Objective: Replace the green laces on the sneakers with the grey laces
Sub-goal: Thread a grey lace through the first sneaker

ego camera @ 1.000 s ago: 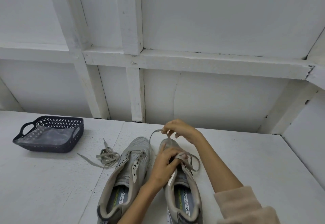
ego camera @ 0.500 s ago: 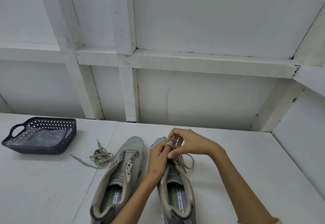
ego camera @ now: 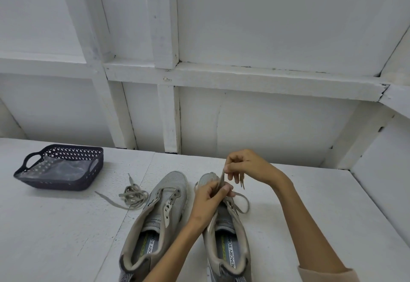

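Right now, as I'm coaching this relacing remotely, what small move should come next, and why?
Probably pull upward with the right hand: it pinches the flat grey lace, which runs straight down into the left hand gripping it at the front eyelets of the right-side grey mesh sneaker. A slack loop of lace lies beside those eyelets, so a pull should take it up.

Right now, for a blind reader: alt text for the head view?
Left hand and right hand pinch a lace above the right sneaker; left of it lie the unlaced sneaker, a loose lace and a dark basket.
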Demonstrator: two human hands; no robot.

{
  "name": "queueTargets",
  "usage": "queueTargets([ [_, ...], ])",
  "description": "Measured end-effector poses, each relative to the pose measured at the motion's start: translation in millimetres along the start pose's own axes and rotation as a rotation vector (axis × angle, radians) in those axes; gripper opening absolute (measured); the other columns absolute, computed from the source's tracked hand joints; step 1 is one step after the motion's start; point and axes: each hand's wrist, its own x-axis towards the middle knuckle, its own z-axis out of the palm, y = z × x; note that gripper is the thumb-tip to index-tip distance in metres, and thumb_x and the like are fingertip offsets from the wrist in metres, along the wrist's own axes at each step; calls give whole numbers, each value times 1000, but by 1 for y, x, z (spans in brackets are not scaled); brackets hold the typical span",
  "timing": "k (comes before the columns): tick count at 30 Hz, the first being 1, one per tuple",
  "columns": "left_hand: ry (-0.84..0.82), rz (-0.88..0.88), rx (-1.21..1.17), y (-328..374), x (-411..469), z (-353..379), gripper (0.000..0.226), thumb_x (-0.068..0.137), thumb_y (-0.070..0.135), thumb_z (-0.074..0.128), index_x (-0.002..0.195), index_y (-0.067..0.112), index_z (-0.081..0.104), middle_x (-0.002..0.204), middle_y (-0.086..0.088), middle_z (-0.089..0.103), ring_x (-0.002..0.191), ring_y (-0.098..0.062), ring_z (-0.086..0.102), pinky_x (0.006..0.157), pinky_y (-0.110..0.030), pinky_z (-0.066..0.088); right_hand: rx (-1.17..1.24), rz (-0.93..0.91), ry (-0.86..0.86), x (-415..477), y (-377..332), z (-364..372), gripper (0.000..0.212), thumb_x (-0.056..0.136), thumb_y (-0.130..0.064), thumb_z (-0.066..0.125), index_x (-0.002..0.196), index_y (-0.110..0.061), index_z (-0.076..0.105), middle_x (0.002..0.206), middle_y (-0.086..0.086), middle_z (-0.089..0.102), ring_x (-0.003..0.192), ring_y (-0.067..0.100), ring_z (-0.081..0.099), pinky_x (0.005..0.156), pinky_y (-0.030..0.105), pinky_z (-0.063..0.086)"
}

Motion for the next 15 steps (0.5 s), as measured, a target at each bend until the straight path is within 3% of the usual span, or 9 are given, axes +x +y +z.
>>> queueTargets([
  [6,-35,16,125,-1,1,-3,21,86,38,61,88,19,70,84,-3,75,92,-20,69,107,-57,32,240,-70,71,3,-21,7,16,89,-1,56,74,-2,60,63,10,61,52,19,53,52,26,41],
  [10,-34,8,154,-2,1,-3,18,88,29,59,85,14,69,82,0,75,89,-15,69,116,-56,13,318,-104,93,9,-30,12,15,91,-2,54,77,-1,58,64,10,60,52,18,51,52,26,41],
  [13,-11,34,169,-3,1,-3,21,79,41,63,87,23,69,91,5,73,93,-8,66,113,-56,23,348,-95,65,11,-27,16,15,94,-6,53,81,-1,58,66,8,60,54,18,52,53,27,41],
  [15,138,35,167,-7,3,-3,37,65,47,72,97,32,65,114,4,63,109,-8,58,107,-49,37,353,-78,48,11,-23,16,16,96,-10,53,82,-3,58,66,6,59,56,18,53,56,27,42],
])
